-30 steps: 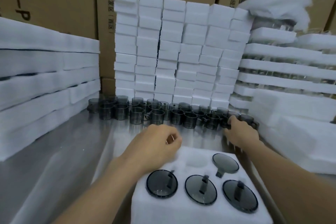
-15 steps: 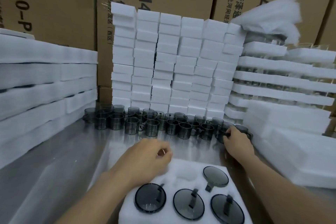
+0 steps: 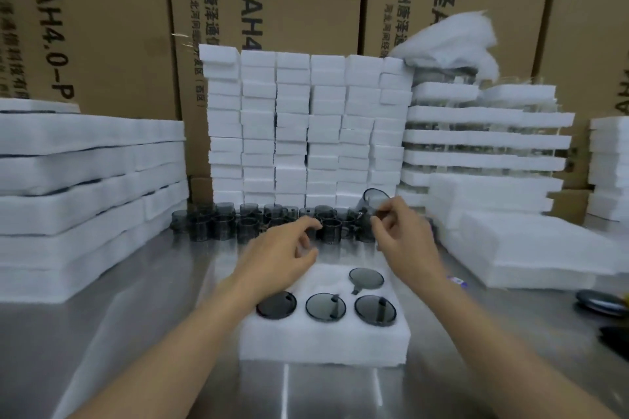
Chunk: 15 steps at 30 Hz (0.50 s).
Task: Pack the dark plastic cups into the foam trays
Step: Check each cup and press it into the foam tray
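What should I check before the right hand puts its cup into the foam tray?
1. Grip: right hand pinches the cup, held above the table: ok.
2. Free place: foam left of the back-row cup is bare: ok.
3. Path: left hand hovers over the foam tray's back left part: not ok.
4. Seated cups: four sit level in the tray: ok.
5. Held cup's turning matches the seated ones: cannot tell.

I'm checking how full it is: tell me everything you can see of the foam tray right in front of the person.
The foam tray is a thick white block lying flat on the steel table. Four dark cups sit in its round pockets: three in the near row, one at the far right. The left hand blocks the view of its far left part.
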Each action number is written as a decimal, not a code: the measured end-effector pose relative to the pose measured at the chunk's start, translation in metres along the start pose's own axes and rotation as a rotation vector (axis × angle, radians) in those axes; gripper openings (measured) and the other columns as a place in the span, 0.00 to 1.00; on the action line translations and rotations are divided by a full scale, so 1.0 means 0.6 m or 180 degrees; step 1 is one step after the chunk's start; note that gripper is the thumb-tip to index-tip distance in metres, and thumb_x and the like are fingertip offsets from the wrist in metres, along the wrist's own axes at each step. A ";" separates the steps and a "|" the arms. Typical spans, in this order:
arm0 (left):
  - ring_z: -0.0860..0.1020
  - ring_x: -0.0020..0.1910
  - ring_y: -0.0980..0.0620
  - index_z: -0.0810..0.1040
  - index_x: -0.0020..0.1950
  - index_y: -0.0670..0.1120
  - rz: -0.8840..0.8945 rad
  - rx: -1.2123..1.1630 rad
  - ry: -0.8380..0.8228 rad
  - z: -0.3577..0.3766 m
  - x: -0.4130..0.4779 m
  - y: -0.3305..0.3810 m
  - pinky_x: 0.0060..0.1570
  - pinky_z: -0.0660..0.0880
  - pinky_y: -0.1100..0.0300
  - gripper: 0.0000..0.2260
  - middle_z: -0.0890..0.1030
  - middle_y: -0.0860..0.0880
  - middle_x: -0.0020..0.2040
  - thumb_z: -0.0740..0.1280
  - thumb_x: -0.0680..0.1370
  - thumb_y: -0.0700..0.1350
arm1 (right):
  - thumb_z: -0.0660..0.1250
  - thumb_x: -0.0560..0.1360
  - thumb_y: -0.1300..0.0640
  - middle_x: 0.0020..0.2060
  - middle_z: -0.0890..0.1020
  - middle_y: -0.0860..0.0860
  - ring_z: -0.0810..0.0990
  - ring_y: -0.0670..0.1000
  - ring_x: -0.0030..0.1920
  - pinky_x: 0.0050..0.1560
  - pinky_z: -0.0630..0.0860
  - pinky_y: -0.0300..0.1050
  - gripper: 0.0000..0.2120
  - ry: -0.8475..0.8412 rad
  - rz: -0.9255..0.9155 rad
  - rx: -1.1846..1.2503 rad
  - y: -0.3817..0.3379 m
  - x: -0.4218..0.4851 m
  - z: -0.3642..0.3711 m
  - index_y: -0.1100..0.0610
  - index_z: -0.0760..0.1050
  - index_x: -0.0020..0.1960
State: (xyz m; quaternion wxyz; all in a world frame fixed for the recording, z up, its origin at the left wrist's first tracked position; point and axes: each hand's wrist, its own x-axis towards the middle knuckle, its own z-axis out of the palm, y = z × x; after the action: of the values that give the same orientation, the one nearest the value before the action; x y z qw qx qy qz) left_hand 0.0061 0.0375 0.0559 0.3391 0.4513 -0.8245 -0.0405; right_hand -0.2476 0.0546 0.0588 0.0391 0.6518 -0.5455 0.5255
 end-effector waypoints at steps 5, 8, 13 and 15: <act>0.82 0.44 0.65 0.56 0.79 0.75 0.0292 -0.0115 0.0405 0.003 -0.003 0.022 0.50 0.81 0.52 0.34 0.76 0.64 0.63 0.71 0.79 0.61 | 0.72 0.80 0.54 0.39 0.78 0.39 0.78 0.44 0.37 0.42 0.79 0.47 0.07 -0.0271 -0.0770 -0.0153 -0.046 -0.047 0.014 0.48 0.77 0.56; 0.81 0.45 0.68 0.59 0.79 0.73 0.0443 0.0016 0.0599 0.009 -0.006 0.024 0.48 0.81 0.53 0.30 0.77 0.67 0.61 0.68 0.79 0.67 | 0.73 0.80 0.54 0.38 0.79 0.40 0.79 0.44 0.38 0.43 0.80 0.49 0.07 -0.0323 -0.0972 -0.0154 -0.064 -0.051 0.017 0.50 0.78 0.56; 0.82 0.46 0.66 0.65 0.77 0.69 0.0501 -0.0057 0.0857 0.008 -0.003 0.024 0.47 0.79 0.55 0.28 0.81 0.65 0.60 0.71 0.79 0.63 | 0.73 0.81 0.54 0.39 0.81 0.44 0.80 0.49 0.38 0.44 0.81 0.55 0.05 -0.0262 -0.1107 -0.0141 -0.067 -0.051 0.015 0.53 0.80 0.55; 0.82 0.48 0.66 0.66 0.76 0.68 0.0541 -0.0121 0.0977 0.008 -0.003 0.024 0.46 0.78 0.57 0.27 0.81 0.65 0.60 0.71 0.79 0.61 | 0.72 0.81 0.54 0.40 0.81 0.43 0.80 0.47 0.38 0.43 0.81 0.55 0.07 -0.0206 -0.1196 -0.0072 -0.070 -0.054 0.016 0.51 0.79 0.57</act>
State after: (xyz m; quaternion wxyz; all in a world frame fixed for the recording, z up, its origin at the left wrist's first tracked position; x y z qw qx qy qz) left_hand -0.0065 0.0464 0.0568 0.4716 0.3743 -0.7973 0.0422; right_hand -0.2052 0.0872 0.0532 0.1263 0.7582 -0.4210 0.4816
